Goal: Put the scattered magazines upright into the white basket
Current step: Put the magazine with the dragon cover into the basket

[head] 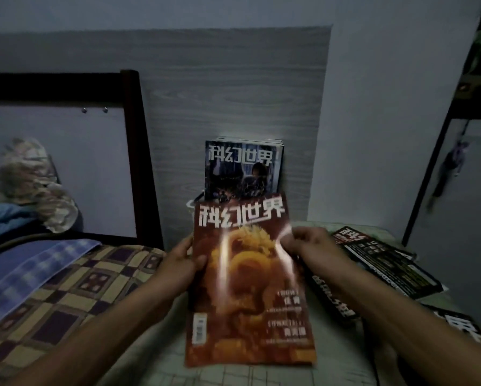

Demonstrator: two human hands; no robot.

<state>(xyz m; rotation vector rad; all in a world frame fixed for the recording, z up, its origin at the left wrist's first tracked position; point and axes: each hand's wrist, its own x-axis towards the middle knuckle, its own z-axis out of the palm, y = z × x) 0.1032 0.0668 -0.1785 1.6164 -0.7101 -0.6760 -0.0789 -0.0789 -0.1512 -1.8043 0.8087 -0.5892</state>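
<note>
**Orange magazine held in both hands**

I grip the orange magazine by its two side edges: my left hand pinches the edge at 9 o'clock, thumb on the cover, and my right hand pinches the edge at 2 o'clock. At 12 o'clock, past its top, magazines stand upright in the white basket, mostly hidden. More magazines lie flat at 3 o'clock.
</note>
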